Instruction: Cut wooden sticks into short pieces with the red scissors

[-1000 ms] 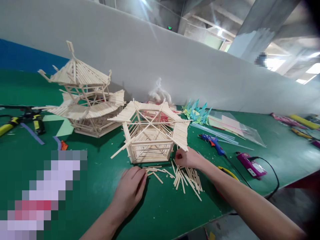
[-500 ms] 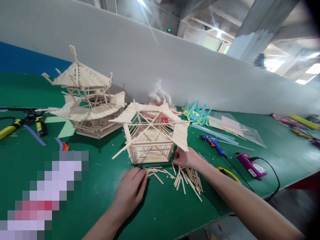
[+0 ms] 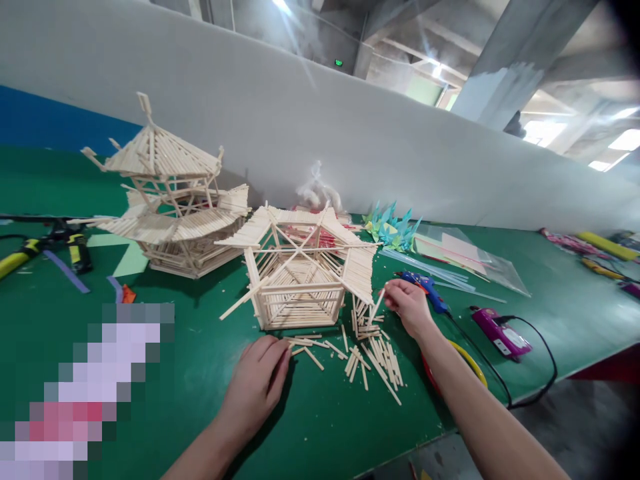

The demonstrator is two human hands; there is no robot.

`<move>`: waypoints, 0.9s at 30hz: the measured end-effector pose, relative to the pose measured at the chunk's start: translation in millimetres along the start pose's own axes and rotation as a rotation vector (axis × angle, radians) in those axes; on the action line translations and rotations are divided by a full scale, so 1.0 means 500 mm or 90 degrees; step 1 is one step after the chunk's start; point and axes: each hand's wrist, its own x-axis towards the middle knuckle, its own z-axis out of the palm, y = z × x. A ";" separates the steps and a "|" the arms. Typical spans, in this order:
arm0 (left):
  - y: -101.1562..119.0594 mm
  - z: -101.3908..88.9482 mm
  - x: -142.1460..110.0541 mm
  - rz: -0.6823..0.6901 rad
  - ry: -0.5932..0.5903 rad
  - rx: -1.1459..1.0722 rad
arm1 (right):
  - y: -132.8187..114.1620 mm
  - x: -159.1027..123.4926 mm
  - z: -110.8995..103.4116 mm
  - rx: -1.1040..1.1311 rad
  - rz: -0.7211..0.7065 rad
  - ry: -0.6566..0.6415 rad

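Observation:
A half-built hexagonal model of wooden sticks (image 3: 300,267) stands on the green table (image 3: 325,427). My left hand (image 3: 257,387) lies flat on the table in front of it, fingers together, touching loose sticks. My right hand (image 3: 410,303) is raised to the model's right and pinches one wooden stick (image 3: 377,305) that points toward the roof edge. A pile of loose sticks (image 3: 373,350) lies below that hand. A blue glue gun (image 3: 425,287) lies just behind my right hand.
A finished two-tier stick pagoda (image 3: 165,193) stands to the left. Pliers and yellow-handled tools (image 3: 45,243) lie far left. Teal paper cranes (image 3: 393,227), a plastic sleeve (image 3: 465,257), a purple device with black cable (image 3: 500,330) and a yellow ring (image 3: 467,357) are right.
My right hand has lifted from the stick pile beside the model and moved right and up, now holding one stick. My left hand has stayed put.

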 end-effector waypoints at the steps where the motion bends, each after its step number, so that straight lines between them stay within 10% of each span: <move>1: 0.000 -0.001 0.001 -0.006 0.006 -0.007 | -0.001 0.000 -0.006 0.065 0.002 0.034; 12: 0.031 -0.030 0.003 -0.116 0.111 -0.106 | -0.099 -0.059 -0.052 0.459 0.001 0.103; 20: 0.145 -0.076 0.058 -0.496 -0.065 -0.632 | -0.146 -0.159 0.081 0.208 0.039 -0.268; 27: 0.171 -0.074 0.045 -0.609 -0.104 -0.850 | -0.148 -0.175 0.144 0.151 0.002 -0.358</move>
